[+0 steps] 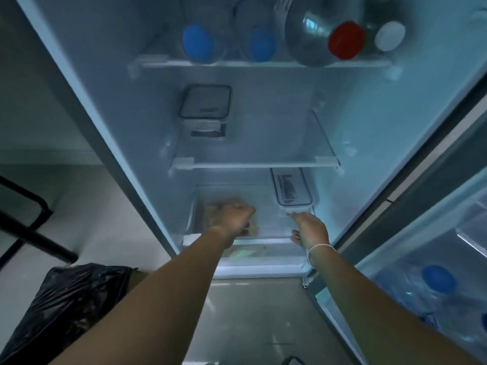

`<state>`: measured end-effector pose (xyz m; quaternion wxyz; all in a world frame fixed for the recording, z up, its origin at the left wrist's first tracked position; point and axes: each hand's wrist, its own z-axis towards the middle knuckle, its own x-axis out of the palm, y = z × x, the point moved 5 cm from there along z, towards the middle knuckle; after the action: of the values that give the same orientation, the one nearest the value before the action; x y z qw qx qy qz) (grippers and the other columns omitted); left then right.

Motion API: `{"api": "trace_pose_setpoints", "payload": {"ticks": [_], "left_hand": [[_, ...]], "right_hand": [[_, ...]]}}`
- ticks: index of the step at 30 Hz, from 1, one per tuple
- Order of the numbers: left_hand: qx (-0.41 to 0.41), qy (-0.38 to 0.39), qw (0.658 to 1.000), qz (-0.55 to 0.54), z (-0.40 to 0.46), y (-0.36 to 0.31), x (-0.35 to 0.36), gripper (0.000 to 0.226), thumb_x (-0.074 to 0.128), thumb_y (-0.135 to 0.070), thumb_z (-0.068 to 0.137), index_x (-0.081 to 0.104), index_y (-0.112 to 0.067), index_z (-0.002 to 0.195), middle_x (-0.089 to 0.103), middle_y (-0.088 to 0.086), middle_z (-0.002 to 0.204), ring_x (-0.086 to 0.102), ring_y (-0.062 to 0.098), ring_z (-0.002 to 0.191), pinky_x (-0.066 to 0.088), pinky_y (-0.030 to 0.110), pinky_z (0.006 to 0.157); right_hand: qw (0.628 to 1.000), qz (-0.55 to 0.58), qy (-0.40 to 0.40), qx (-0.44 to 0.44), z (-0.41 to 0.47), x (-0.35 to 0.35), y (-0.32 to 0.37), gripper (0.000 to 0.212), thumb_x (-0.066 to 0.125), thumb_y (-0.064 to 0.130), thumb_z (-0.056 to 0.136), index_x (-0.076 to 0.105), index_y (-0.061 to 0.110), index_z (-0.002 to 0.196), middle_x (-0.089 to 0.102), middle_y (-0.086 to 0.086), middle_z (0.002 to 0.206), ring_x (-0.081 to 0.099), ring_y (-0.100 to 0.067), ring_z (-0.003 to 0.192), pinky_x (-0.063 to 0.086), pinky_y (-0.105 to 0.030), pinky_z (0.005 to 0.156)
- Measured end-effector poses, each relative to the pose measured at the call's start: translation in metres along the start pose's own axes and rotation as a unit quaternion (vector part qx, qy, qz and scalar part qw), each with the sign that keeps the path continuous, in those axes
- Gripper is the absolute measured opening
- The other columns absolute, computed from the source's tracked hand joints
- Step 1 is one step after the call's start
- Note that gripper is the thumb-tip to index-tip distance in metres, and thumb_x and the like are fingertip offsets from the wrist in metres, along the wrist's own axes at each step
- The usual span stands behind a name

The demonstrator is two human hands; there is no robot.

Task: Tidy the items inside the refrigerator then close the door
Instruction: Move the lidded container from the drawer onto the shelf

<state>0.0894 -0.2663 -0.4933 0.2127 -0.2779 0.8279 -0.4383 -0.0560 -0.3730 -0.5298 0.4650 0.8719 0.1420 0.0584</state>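
Note:
The refrigerator (147, 143) stands open in front of me. On the lowest shelf lies a blurred beige packet (213, 209), and my left hand (235, 218) is closed in a fist on it. My right hand (311, 229) reaches in beside it, fingers stretched out and touching the front edge of a long clear lidded container (291, 189). A square container with a dark-rimmed lid (205, 106) sits at the left of the middle shelf. Bottles with blue caps (197, 43), a large bottle with a red cap (346, 40) and a white-capped one (390, 35) fill the top shelf.
The open door (427, 206) hangs at the right, with a blue-capped bottle (438, 279) in its lower rack. A black rubbish bag (68, 306) sits on the floor at the lower left, next to a black metal frame (34, 225). A crisper drawer (253, 255) lies below my hands.

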Motion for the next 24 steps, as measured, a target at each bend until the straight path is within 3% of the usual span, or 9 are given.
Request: {"api": "trace_pose_setpoints", "payload": {"ticks": [3, 6, 10, 12, 14, 17, 20, 21, 24], "left_hand": [[-0.010, 0.017, 1.000, 0.003, 0.030, -0.003, 0.027, 0.037, 0.054, -0.022, 0.092, 0.055, -0.006, 0.125, 0.053, 0.007, 0.095, 0.051, 0.014, 0.071, 0.046, 0.025, 0.062], [-0.008, 0.032, 0.999, 0.006, 0.055, -0.004, 0.050, 0.044, 0.053, -0.024, 0.092, 0.048, -0.007, 0.133, 0.054, 0.005, 0.092, 0.052, 0.019, 0.076, 0.046, 0.024, 0.061], [-0.016, 0.028, 0.999, 0.017, 0.083, -0.001, 0.076, 0.055, 0.057, -0.027, 0.090, 0.041, -0.010, 0.139, 0.051, 0.011, 0.134, 0.056, 0.029, 0.109, 0.051, 0.032, 0.071], [-0.013, 0.028, 0.999, 0.023, 0.096, 0.003, 0.085, 0.061, 0.057, -0.029, 0.089, 0.034, -0.013, 0.143, 0.044, 0.010, 0.143, 0.051, 0.030, 0.120, 0.050, 0.032, 0.081], [-0.007, 0.026, 0.999, 0.025, 0.105, 0.005, 0.088, 0.065, 0.056, -0.030, 0.090, 0.027, -0.015, 0.147, 0.040, 0.010, 0.147, 0.050, 0.029, 0.118, 0.049, 0.033, 0.082], [0.004, 0.023, 0.999, 0.030, 0.119, 0.005, 0.092, 0.069, 0.054, -0.027, 0.091, 0.019, -0.015, 0.149, 0.035, 0.009, 0.150, 0.047, 0.022, 0.099, 0.048, 0.027, 0.066], [0.002, 0.024, 0.999, 0.023, 0.129, 0.006, 0.096, 0.070, 0.053, -0.024, 0.092, 0.016, -0.017, 0.151, 0.042, 0.008, 0.141, 0.048, 0.019, 0.089, 0.045, 0.024, 0.062], [-0.004, 0.027, 0.999, 0.017, 0.132, 0.007, 0.097, 0.070, 0.053, -0.023, 0.092, 0.015, -0.017, 0.151, 0.043, 0.007, 0.139, 0.051, 0.020, 0.090, 0.047, 0.027, 0.066], [-0.024, 0.018, 1.000, 0.007, 0.136, 0.011, 0.097, 0.068, 0.052, -0.022, 0.093, 0.015, -0.017, 0.150, 0.032, 0.006, 0.152, 0.048, 0.028, 0.120, 0.048, 0.031, 0.083]], "right_hand": [[1.000, 0.015, -0.011, 0.002, 0.028, -0.002, -0.001, 0.054, 0.059, 0.024, 0.088, 0.042, 0.015, 0.138, 0.052, -0.008, 0.129, 0.054, -0.024, 0.102, 0.050, -0.034, 0.095], [0.999, 0.026, -0.032, -0.003, 0.053, -0.007, -0.001, 0.060, 0.060, 0.027, 0.087, 0.037, 0.018, 0.142, 0.048, -0.012, 0.137, 0.054, -0.025, 0.096, 0.048, -0.039, 0.099], [0.998, -0.011, -0.066, -0.018, 0.086, -0.016, -0.005, 0.062, 0.056, 0.028, 0.088, 0.033, 0.015, 0.144, 0.038, -0.011, 0.148, 0.044, -0.032, 0.128, 0.039, -0.046, 0.108], [0.997, -0.015, -0.065, -0.025, 0.101, -0.016, -0.008, 0.061, 0.054, 0.027, 0.090, 0.030, 0.014, 0.145, 0.033, -0.008, 0.152, 0.037, -0.031, 0.135, 0.036, -0.046, 0.110], [0.997, -0.020, -0.063, -0.030, 0.113, -0.015, -0.011, 0.061, 0.053, 0.026, 0.090, 0.029, 0.012, 0.145, 0.031, -0.007, 0.153, 0.035, -0.030, 0.136, 0.035, -0.045, 0.111], [0.997, -0.034, -0.062, -0.031, 0.129, -0.012, -0.012, 0.060, 0.051, 0.026, 0.091, 0.028, 0.012, 0.145, 0.032, -0.008, 0.152, 0.035, -0.030, 0.136, 0.033, -0.045, 0.112], [0.997, -0.039, -0.058, -0.040, 0.141, -0.008, -0.010, 0.057, 0.050, 0.028, 0.091, 0.032, 0.013, 0.143, 0.033, -0.009, 0.151, 0.036, -0.030, 0.135, 0.034, -0.047, 0.111], [0.997, -0.035, -0.058, -0.043, 0.144, -0.007, -0.010, 0.057, 0.050, 0.028, 0.091, 0.032, 0.014, 0.144, 0.032, -0.008, 0.151, 0.035, -0.030, 0.136, 0.034, -0.047, 0.112], [0.997, -0.027, -0.061, -0.041, 0.149, -0.006, -0.012, 0.062, 0.054, 0.030, 0.090, 0.030, 0.012, 0.145, 0.034, -0.008, 0.151, 0.036, -0.029, 0.136, 0.034, -0.046, 0.112]]}}
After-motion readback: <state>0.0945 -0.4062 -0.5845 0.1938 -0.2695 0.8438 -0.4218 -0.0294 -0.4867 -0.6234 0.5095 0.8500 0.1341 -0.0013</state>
